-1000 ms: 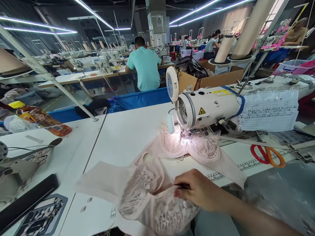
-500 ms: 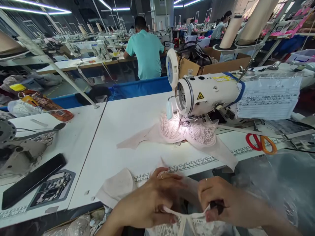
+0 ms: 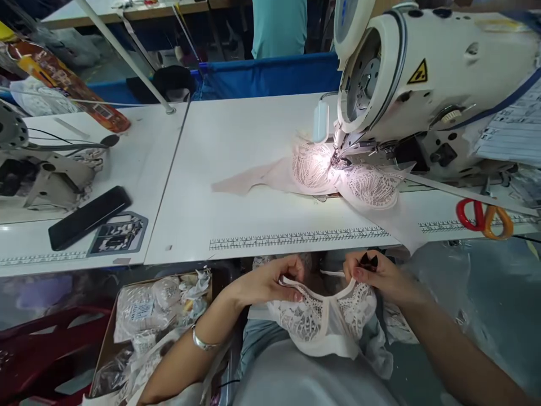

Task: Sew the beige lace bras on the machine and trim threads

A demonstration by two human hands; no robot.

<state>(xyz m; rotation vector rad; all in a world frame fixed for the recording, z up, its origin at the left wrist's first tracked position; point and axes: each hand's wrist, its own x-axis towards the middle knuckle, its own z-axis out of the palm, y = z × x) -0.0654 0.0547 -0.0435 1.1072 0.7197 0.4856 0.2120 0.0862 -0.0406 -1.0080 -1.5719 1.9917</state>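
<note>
A person's left hand (image 3: 276,279) and right hand (image 3: 378,273) pinch the upper edge of a pale lace bra (image 3: 319,324), held above the lap in front of a white table (image 3: 236,129), a small black object (image 3: 368,261) also caught in the right hand's fingers. On the tabletop just beyond, a pink bra (image 3: 369,186) lies spread under the lit needle area of a sewing machine (image 3: 448,67), with red-and-orange-handled scissors (image 3: 497,220) to its right. Farther out, an open box (image 3: 110,338) of wrapped lace pieces sits at left below a dark phone (image 3: 89,218) and a bottle (image 3: 70,84) on the neighbouring table, while a person in a teal shirt (image 3: 279,28) appears beyond blue cloth (image 3: 270,76).
</note>
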